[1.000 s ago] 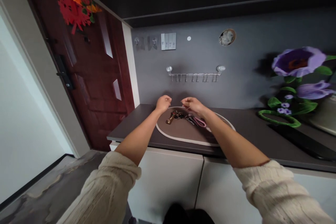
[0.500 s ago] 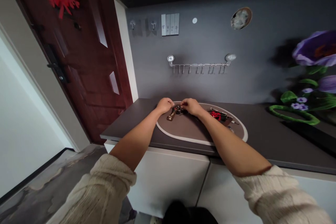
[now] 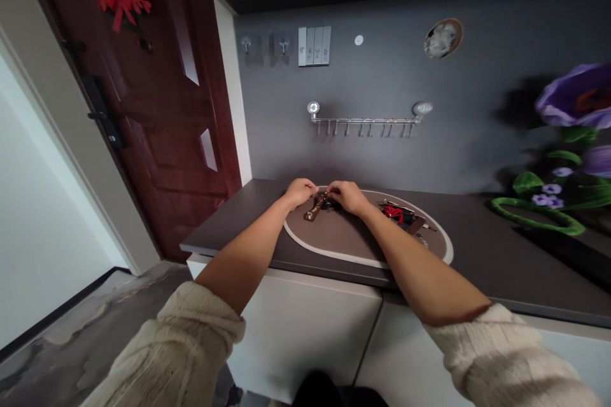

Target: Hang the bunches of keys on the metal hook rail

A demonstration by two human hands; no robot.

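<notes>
On an oval brown mat [image 3: 344,238] with a pale rim lies what looks like a bunch of keys [image 3: 325,201], with a patterned brown fob [image 3: 312,212] on its near left side. My left hand [image 3: 300,193] is closed in a pinch at the bunch's far left edge. From the right, my right hand [image 3: 349,196] pinches the bunch with thumb and forefinger. Small dark and metal parts show between the fingertips, too small to make out exactly. Further right on the mat rests a pile of small things with a red cord [image 3: 394,212].
A clear rail with several hooks [image 3: 365,121] is fixed to the grey wall above the mat. Purple artificial flowers [image 3: 573,102] stand at the right of the dark counter [image 3: 482,261]. A dark red door [image 3: 172,140] is at the left, and a dark cabinet hangs overhead.
The view has shifted slightly. Both hands stay at the bunch of keys, with only small finger movement, and the pile on the right lies as before.
</notes>
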